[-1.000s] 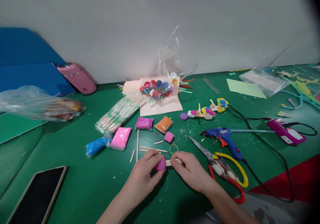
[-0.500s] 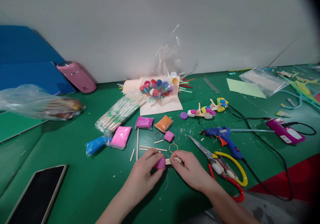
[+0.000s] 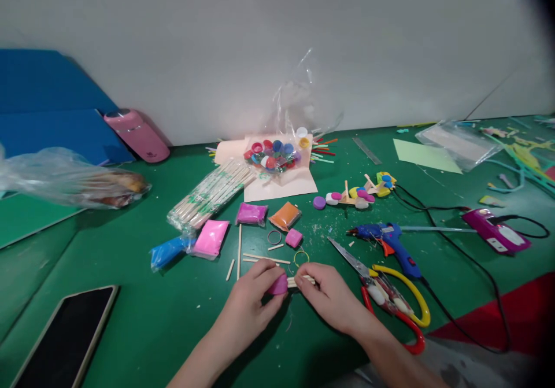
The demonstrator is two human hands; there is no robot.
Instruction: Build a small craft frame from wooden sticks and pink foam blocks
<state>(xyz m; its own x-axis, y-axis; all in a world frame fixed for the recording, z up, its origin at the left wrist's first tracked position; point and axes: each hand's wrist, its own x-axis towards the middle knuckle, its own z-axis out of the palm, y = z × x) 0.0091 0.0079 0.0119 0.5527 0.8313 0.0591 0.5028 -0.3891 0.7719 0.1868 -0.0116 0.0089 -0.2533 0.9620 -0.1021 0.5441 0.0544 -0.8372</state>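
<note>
Between the fingers of my left hand is a lump of pinkish-purple clay. Several short wooden sticks run from its right side into my right hand, whose thumb and fingers pinch them. Whether the sticks go into the clay or only touch it, I cannot tell. Just beyond my hands lie a yellow rubber band, a pink clay block, a grey ring-shaped band and loose wooden sticks.
Red-and-yellow scissors and a blue glue gun with its cord lie right. Clay packets, bagged chopsticks and bottle caps lie beyond my hands. A phone sits front left; a pink bottle leans farther back.
The view has shifted very slightly. Both hands keep the same grip on the clay and the sticks.
</note>
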